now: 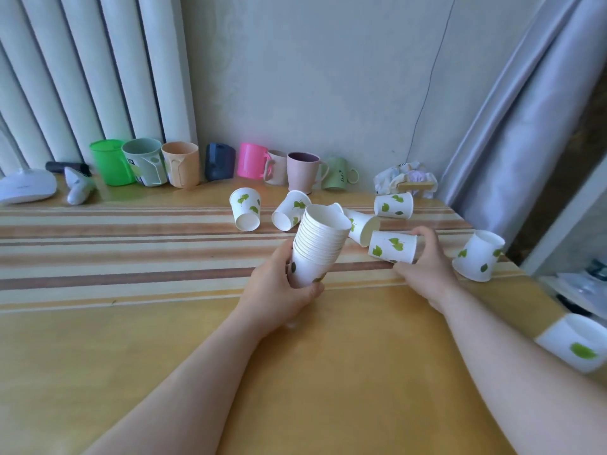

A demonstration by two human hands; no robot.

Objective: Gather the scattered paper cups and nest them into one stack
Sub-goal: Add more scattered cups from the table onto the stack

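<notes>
My left hand point(279, 290) grips a nested stack of white paper cups with green leaf prints point(320, 241), tilted to the right above the table. My right hand point(427, 261) is closed around a single leaf-print cup point(392, 247) lying on its side just right of the stack. Loose cups lie scattered behind: one point(245, 208) left, one point(290, 210) beside it, one point(361, 226) behind the stack, one point(394, 205) further back. Another cup point(478, 256) lies at the right edge, and one point(578, 344) at the near right.
The yellow table point(312, 372) has a striped cloth point(131, 251) across its middle. A row of coloured mugs point(213, 164) lines the back wall. A white device point(28, 185) sits far left, crumpled paper point(405, 180) back right, a grey curtain point(525, 126) hangs right.
</notes>
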